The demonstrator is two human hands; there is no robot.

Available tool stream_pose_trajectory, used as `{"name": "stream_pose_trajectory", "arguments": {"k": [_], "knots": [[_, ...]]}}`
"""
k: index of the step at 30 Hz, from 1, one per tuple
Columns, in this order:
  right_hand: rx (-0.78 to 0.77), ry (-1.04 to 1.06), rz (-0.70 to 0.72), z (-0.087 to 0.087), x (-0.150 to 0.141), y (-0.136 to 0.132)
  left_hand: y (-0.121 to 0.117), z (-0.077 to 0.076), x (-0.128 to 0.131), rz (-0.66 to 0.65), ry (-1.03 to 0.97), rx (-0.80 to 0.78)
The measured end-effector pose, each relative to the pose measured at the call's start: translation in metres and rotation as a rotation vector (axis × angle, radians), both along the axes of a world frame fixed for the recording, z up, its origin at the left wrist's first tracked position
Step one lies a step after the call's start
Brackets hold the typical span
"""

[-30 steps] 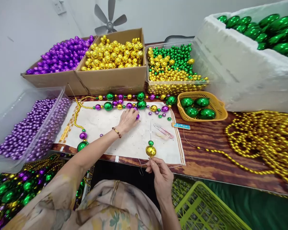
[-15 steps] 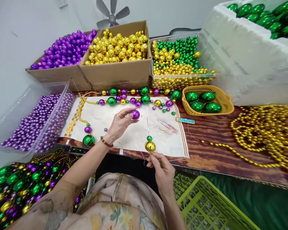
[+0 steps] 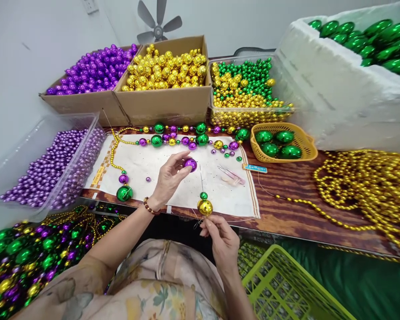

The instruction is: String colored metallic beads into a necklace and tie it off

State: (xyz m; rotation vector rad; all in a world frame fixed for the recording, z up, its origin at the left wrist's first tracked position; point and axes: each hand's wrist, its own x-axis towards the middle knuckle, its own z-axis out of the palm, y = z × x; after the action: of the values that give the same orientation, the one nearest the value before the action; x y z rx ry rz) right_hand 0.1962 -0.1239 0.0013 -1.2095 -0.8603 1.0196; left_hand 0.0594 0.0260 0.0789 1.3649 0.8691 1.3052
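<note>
Between the thumb and fingers of my left hand [image 3: 168, 180] is a large shiny purple bead [image 3: 190, 165]. My right hand [image 3: 222, 235] pinches the lower end of a long thin needle [image 3: 202, 178] that points upward. Threaded on the needle are a small green bead [image 3: 203, 195] and, below it, a big gold bead [image 3: 205, 207], just above my right fingertips. The purple bead is up and left of the needle's tip, apart from it. A thin thread [image 3: 242, 220] trails right from my right hand.
Under my hands lies a white cloth [image 3: 143, 164]. Finished-looking bead strands [image 3: 156, 141] run along its back edge. Tweezers [image 3: 231, 174] rest on the cloth. Behind stand a box of gold beads [image 3: 160, 104] and a yellow basket [image 3: 283, 158]; a green crate [image 3: 273, 262] is below right.
My left hand has brought the purple bead slightly closer to the needle's tip. The right hand keeps its pinch, with the green and gold beads still on the needle. The view has shifted a little.
</note>
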Motion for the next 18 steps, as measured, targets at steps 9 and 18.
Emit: {"name": "stream_pose_trajectory", "arguments": {"k": [9, 18], "knots": [[0.077, -0.074, 0.039, -0.005, 0.002, -0.007, 0.004, -0.007, 0.0, 0.057, -0.083, 0.036], [0.078, -0.146, 0.088, -0.009, -0.002, -0.007, 0.009, 0.005, 0.003, 0.0, -0.354, -0.248]]}}
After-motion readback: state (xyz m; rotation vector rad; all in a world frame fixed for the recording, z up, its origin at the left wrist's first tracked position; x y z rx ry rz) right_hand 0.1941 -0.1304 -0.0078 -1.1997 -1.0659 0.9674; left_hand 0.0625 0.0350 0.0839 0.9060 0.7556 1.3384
